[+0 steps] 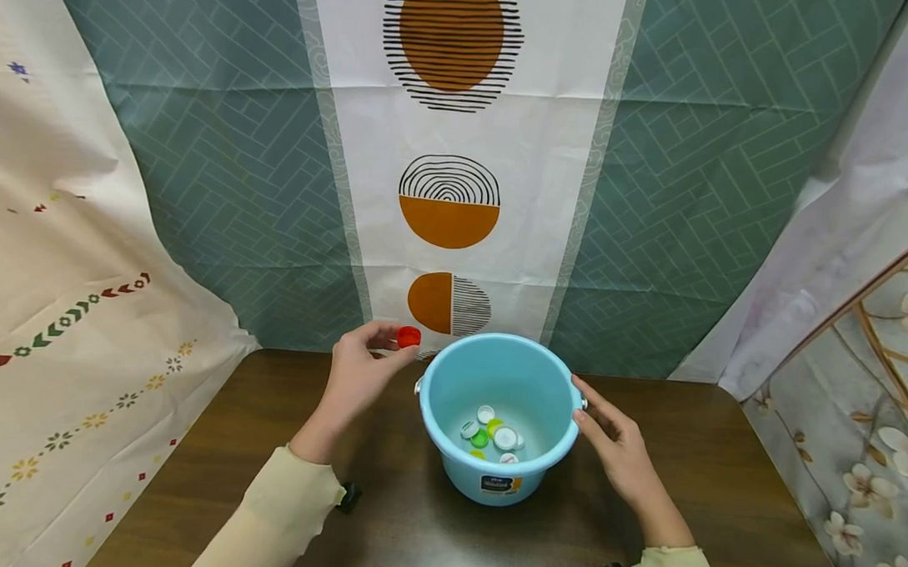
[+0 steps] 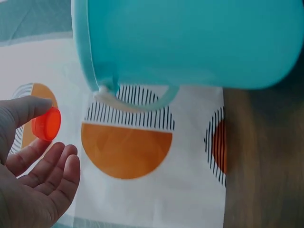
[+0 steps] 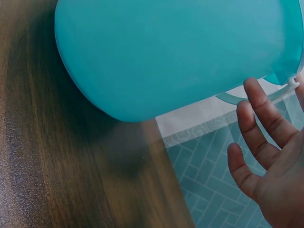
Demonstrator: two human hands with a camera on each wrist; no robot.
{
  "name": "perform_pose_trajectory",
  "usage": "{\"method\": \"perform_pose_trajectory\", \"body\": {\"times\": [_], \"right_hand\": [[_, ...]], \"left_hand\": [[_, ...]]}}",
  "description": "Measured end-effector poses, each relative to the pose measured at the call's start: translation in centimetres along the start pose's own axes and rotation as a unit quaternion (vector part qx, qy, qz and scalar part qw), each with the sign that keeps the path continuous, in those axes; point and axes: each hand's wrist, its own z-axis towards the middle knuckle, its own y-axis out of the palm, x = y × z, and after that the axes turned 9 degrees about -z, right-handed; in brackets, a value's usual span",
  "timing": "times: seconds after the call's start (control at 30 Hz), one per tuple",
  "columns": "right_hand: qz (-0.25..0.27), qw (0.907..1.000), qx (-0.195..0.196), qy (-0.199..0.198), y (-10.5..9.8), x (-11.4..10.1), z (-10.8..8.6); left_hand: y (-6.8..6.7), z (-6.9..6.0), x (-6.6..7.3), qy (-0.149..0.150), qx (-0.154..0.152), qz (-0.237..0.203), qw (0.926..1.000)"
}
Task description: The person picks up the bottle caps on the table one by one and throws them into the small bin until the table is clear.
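Note:
My left hand [image 1: 361, 372] pinches a red bottle cap [image 1: 409, 337] between thumb and fingers, just left of a light blue bucket [image 1: 456, 450]. In the left wrist view the red cap [image 2: 46, 124] is tilted on edge against the thumb, the other fingers loosely bent below. On the bucket's right side, my right hand [image 1: 624, 452] touches the rim with thumb and index finger. Its other fingers [image 3: 254, 130] stand spread beside the wall near the handle, as the right wrist view shows. Several white, green and yellow bottle caps [image 1: 504, 438] lie on the bucket's floor.
The bucket stands on a dark brown wooden table [image 1: 386, 515]. Behind it hangs a green and white cloth [image 1: 534, 153] with orange and black circles. Patterned cloths hang at the left [image 1: 88, 221] and right [image 1: 854, 448]. A pale handle [image 2: 142, 103] hangs from the bucket.

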Motion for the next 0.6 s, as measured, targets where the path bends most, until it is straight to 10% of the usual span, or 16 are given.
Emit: {"method": "perform_pose_trajectory", "body": {"times": [0.6], "right_hand": [[0.000, 1.0000, -0.005, 0.006, -0.3, -2.9, -0.2]], "left_hand": [[4.6, 0.5, 2.3, 0.015, -0.040, -0.038, 0.9984]]}}
